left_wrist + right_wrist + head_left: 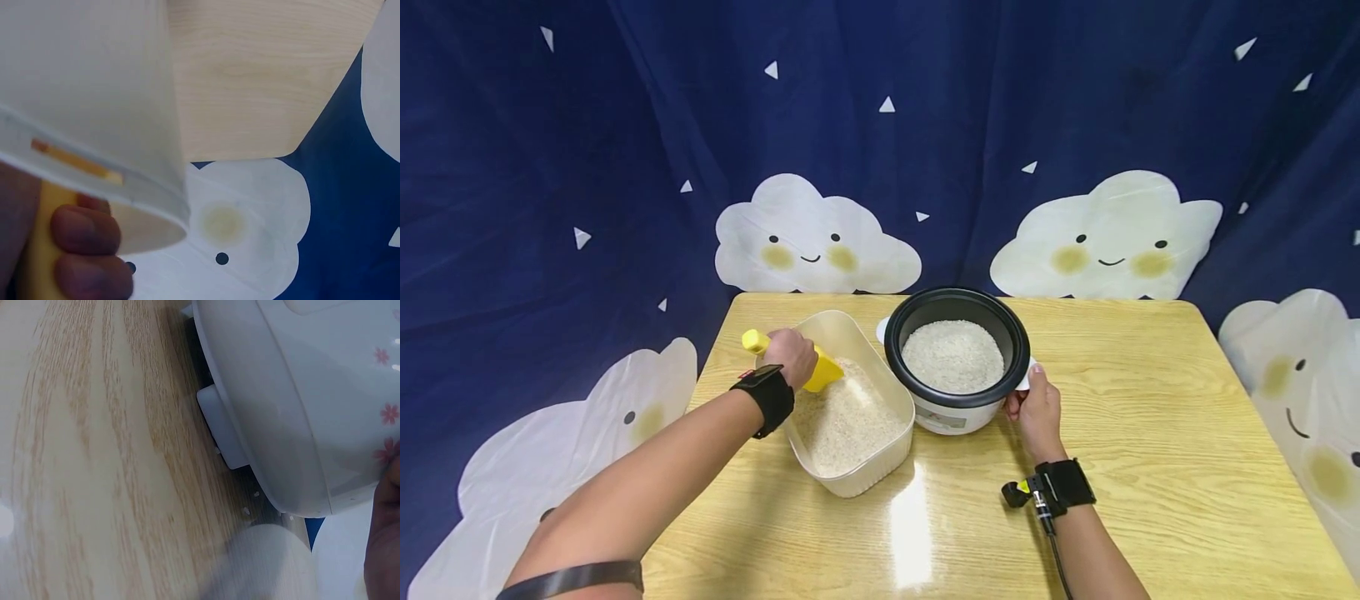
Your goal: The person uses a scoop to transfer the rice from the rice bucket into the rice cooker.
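In the head view, my left hand [792, 357] grips a yellow scoop [826, 372], its blade down at the rice [846, 433] in a cream plastic bin [868, 475]. The left wrist view shows curled fingers [87, 231] around the yellow handle [42, 250], close to the bin's wall [94, 75]. Right of the bin stands a white rice cooker [951, 419] without a lid, white rice [952, 357] lying inside its black pot. My right hand [1039, 412] holds the cooker's right side handle; in the right wrist view that hand [384, 531] is mostly cut off.
Both containers stand side by side on a light wooden table [1150, 433]. A few loose grains [245, 512] lie beside the cooker's base. Behind the table hangs a dark blue curtain [955, 150] with clouds. A cable [1058, 558] runs from the right wrist camera.
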{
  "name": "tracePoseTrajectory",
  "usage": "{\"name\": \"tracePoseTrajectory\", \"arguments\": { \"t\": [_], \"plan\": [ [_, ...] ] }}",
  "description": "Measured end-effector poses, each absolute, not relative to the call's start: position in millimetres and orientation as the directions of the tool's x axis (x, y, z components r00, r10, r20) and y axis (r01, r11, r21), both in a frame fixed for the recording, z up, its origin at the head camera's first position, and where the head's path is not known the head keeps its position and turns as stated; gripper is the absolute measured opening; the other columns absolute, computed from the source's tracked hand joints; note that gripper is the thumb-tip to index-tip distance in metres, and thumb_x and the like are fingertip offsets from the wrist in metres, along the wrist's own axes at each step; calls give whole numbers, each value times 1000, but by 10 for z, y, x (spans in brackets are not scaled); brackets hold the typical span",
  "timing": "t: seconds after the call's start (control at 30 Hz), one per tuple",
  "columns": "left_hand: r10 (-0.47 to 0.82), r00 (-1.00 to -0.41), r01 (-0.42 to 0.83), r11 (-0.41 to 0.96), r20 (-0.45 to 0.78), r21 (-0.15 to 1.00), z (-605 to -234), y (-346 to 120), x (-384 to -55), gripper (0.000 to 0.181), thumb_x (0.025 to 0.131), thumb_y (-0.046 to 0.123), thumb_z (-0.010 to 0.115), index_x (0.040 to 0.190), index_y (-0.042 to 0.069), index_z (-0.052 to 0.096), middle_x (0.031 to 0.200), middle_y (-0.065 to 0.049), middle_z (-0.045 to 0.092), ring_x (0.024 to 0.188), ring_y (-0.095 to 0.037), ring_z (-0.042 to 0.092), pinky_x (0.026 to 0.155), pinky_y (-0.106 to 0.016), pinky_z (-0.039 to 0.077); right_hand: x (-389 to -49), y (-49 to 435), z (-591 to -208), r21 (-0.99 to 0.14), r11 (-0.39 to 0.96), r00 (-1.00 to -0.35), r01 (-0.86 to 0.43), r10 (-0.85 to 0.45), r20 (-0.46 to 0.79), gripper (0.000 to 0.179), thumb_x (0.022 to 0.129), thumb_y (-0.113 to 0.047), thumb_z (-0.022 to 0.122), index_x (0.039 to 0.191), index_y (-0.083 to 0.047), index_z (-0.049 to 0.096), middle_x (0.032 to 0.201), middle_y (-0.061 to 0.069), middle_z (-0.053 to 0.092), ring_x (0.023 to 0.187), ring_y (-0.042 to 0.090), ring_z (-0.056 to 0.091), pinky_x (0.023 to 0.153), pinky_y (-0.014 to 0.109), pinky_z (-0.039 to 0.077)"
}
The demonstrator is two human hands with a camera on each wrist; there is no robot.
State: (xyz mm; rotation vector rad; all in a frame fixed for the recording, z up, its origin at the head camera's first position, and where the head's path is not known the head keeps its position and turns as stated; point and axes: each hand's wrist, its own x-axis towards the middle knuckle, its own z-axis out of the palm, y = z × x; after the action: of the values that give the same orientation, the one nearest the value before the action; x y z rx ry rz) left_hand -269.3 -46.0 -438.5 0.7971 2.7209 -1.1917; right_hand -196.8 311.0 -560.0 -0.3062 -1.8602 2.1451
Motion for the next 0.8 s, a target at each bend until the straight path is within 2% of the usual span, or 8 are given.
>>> {"name": "tracePoseTrajectory", "arguments": {
  "t": [0.17,0.23,0.3,0.43,0.47,0.67,0.8],
  "plan": [
    [442,-839,531,537,-318,-656,-4401,-470,-2708,27,99,18,65,75,8,68,62,-1,39,55,-15,32,57,-25,48,-1988,3105,-5623,-987,-126,-934,-98,354,48,62,112,-38,28,61,-8,47,47,-5,45,40,8,40,43,25,34],
    [451,-832,541,529,-324,-654,-4395,-470,-2719,25,99,18,65,77,8,71,61,-1,42,55,-15,35,59,-24,51,-1992,3105,-5618,-987,-127,-934,-102,354,51,62,112,-38,28,61,-7,47,47,-4,45,40,9,40,43,25,34],
    [465,-822,553,517,-328,-653,-4383,-461,-2728,23,99,19,66,80,9,74,61,-1,45,54,-15,37,57,-24,49,-1993,3106,-5612,-986,-132,-934,-102,353,50,62,112,-38,28,62,-7,46,47,-4,45,40,9,40,43,26,34],
    [503,-787,595,466,-357,-655,-4374,-442,-2733,21,99,20,67,82,10,75,62,-1,47,53,-15,36,51,-26,30,-1980,3104,-5597,-988,-128,-936,-83,352,33,62,112,-38,27,62,-7,46,47,-3,44,41,10,40,44,27,35],
    [511,-778,604,451,-365,-657,-4373,-438,-2731,21,98,21,68,83,10,76,62,-1,47,53,-15,36,50,-27,29,-1977,3102,-5594,-989,-128,-936,-77,350,28,62,113,-38,27,62,-7,46,47,-3,44,41,10,40,44,27,35],
    [567,-738,634,398,-366,-663,-4382,-421,-2687,19,97,22,69,83,13,77,64,1,56,53,-15,40,51,-28,32,-1971,3100,-5592,-988,-139,-937,-72,348,19,63,113,-36,26,60,-7,46,46,-2,44,40,11,39,44,29,34],
    [600,-703,668,370,-383,-646,-4377,-392,-2649,22,99,24,66,81,16,76,65,3,57,55,-13,39,51,-28,31,-1967,3100,-5597,-987,-143,-937,-72,349,18,62,113,-35,25,61,-8,46,46,-2,44,40,11,39,44,29,34]
  ]
}}
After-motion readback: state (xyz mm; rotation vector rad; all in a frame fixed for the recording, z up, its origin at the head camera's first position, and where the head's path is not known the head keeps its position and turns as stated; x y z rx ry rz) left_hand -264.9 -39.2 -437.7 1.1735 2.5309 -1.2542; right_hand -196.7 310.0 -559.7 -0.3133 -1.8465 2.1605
